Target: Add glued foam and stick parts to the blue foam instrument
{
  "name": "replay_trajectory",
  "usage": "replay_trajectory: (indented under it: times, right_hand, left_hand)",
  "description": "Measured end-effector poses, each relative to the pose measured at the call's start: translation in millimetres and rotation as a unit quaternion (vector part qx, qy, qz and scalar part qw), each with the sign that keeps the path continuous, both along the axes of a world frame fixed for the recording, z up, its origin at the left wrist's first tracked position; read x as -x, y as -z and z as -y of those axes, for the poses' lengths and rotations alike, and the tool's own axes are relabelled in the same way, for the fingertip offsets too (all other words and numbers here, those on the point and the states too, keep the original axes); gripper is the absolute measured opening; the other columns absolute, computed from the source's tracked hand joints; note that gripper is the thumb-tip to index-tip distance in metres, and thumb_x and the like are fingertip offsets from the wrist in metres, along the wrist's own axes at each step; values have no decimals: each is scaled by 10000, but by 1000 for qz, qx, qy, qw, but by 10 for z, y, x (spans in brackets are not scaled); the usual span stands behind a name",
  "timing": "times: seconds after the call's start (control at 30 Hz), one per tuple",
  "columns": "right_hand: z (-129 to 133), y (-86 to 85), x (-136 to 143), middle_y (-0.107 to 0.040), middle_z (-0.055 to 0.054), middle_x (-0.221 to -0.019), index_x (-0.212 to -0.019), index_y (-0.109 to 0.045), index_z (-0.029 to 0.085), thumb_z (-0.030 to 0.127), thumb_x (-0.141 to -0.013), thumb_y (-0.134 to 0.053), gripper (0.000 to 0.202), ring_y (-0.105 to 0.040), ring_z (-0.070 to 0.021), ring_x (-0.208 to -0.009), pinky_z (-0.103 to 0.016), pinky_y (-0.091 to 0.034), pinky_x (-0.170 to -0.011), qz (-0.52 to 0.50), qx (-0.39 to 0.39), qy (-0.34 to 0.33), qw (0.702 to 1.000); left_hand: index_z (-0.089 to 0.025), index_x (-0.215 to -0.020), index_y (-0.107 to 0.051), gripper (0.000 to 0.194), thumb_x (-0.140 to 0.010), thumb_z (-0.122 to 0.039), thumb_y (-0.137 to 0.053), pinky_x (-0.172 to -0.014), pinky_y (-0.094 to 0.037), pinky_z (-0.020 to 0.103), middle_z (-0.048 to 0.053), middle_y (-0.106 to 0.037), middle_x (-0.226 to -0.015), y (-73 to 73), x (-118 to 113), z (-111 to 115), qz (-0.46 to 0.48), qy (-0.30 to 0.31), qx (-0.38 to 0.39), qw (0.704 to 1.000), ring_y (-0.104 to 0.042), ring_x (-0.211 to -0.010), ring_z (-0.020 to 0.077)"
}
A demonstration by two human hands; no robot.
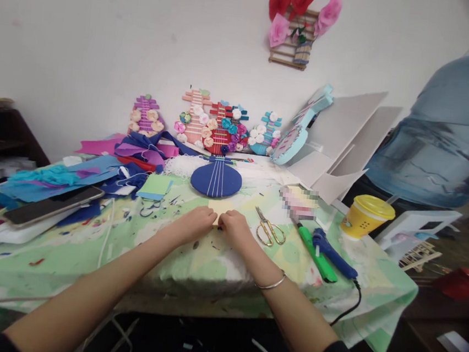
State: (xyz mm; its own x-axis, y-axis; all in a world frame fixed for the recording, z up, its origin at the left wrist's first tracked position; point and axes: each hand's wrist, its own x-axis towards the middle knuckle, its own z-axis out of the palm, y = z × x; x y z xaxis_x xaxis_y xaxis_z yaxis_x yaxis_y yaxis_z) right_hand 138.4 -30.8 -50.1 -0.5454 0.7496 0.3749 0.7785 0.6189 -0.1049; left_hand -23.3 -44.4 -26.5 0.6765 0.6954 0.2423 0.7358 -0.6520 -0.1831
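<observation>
My left hand (201,220) and my right hand (233,227) are close together over the front middle of the table, both closed, knuckles up. Between them shows a pale yellow sheet (217,206), paper or felt, with their fingers pinched at its near part. A small dark bit shows under my right fingertips. Just beyond lies a dark blue lute-shaped craft piece (216,178), flat, with white strings down its front. Gold-handled scissors (270,228) rest partly open to the right of my right hand. Green and blue square sheets (154,186) lie to the left.
On the right are a blue glue gun (335,253), a green-handled cutter (317,255) and a yellow-lidded cup (366,216). Coloured fabric and a phone (55,206) cover the left side. Several flower-trimmed lute crafts (221,128) lean at the wall, near a large water bottle (446,130).
</observation>
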Motion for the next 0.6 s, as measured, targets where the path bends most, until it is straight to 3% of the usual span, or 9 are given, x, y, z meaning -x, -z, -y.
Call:
replay_trajectory:
  times: [0.27,0.4,0.47,0.53,0.6]
  right_hand:
    - [-20,30,9,-617,-53,-674,-669,-640,173,99,-707,-553,120,-517,-170,-665,-272,-300,-601,-32,-30,12,999]
    - [-8,27,-13,-604,-43,-672,-671,-629,176,70,-716,-535,148,-506,-167,-676,-271,-307,-615,-62,-55,8,997]
    - [9,11,-35,-599,-50,-715,-710,-624,168,49,-740,-505,171,-499,-173,-723,-276,-313,-643,-83,-74,9,994]
    - [33,-15,-53,-594,-63,-769,-759,-618,158,38,-771,-472,189,-484,-181,-775,-286,-317,-678,-105,-97,13,990]
    - [61,-46,-64,-586,-73,-793,-780,-611,150,43,-806,-440,203,-463,-190,-800,-300,-312,-707,-123,-117,17,985]
  left_hand:
    - [-131,-712,-527,191,-775,19,-425,-625,-361,351,121,-569,-721,46,-29,94,-39,45,-66,996,-515,-700,244]
    - [-151,-680,-514,188,-806,-35,-437,-634,-377,346,100,-578,-694,64,8,91,30,35,-82,996,-526,-688,234]
    - [-155,-705,-519,126,-828,-151,-492,-652,-388,344,92,-594,-721,52,28,73,117,-21,-73,990,-543,-713,231]
    - [-165,-729,-519,158,-778,-296,-594,-645,-398,326,69,-612,-725,20,32,63,291,-117,12,949,-562,-716,219]
    - [-168,-718,-525,277,-692,-406,-663,-602,-406,300,53,-634,-677,-18,13,72,488,-198,191,828,-591,-674,207]
